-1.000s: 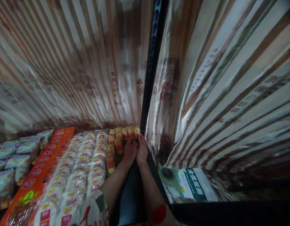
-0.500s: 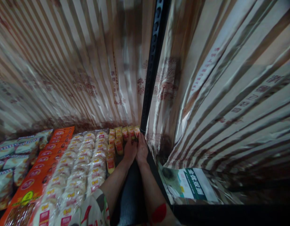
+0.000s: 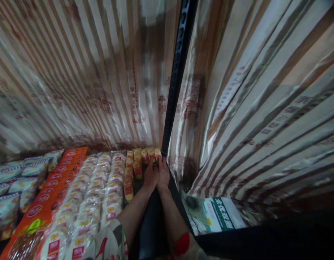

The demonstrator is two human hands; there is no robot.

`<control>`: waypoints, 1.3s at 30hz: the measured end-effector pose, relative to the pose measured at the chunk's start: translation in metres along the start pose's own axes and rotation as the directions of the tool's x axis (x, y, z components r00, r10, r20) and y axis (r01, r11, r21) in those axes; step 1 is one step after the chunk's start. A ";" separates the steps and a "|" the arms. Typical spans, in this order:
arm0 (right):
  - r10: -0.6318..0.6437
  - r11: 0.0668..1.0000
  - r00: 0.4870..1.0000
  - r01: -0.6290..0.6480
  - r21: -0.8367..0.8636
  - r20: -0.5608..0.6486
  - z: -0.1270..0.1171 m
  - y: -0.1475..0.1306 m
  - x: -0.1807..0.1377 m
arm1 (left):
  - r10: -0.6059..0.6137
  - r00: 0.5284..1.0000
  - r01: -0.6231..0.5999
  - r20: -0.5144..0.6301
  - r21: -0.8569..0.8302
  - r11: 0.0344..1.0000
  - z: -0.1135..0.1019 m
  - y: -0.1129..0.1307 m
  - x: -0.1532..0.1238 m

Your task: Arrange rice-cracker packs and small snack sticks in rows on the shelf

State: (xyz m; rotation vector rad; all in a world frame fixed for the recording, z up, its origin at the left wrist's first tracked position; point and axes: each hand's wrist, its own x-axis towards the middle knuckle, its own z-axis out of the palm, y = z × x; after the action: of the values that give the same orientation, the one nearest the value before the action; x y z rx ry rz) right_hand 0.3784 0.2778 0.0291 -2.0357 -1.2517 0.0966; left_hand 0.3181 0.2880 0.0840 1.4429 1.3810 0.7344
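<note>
Both hands reach to the far corner of a dark shelf (image 3: 150, 231). There, small yellow packets with red labels (image 3: 137, 169) stand in short rows. My left hand (image 3: 151, 177) has its fingers bent at the front of the back-row packets. Beside it, my right hand (image 3: 163, 176) has its fingers around the right side of the end packet (image 3: 157, 153), close to the black post. The hands nearly touch each other, and the fingertips are partly hidden.
Left of the yellow packets lie clear-wrapped rows of round pale cakes (image 3: 87, 206), orange snack packs (image 3: 51, 187) and white-blue bags (image 3: 7, 206). A perforated black post (image 3: 175, 79) rises at the corner. Printed striped curtain (image 3: 115, 79) hangs behind. A green-white package (image 3: 221, 215) lies at right.
The view has shifted slightly. Both hands stay at the back-row packets; the right fingers now reach closer around the end packet. The packets stand much as before.
</note>
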 end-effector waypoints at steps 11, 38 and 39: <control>0.065 0.982 0.987 -0.037 0.184 -0.147 0.004 0.008 -0.020 | -0.002 0.999 -0.007 0.052 0.172 0.985 -0.005 -0.001 -0.024; 0.044 0.936 0.999 -0.034 0.351 -0.019 -0.049 -0.018 -0.155 | -0.033 0.999 0.027 0.031 0.180 0.983 -0.044 -0.026 -0.183; 0.038 0.930 0.999 -0.027 0.366 -0.021 -0.048 -0.017 -0.161 | -0.028 1.000 0.026 0.013 0.179 0.983 -0.040 -0.027 -0.188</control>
State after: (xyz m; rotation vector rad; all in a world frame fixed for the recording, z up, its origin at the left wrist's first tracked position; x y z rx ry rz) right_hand 0.3010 0.1272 0.0267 -1.7272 -1.0895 0.2948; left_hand 0.2384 0.1129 0.1092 1.5624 1.4826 0.5924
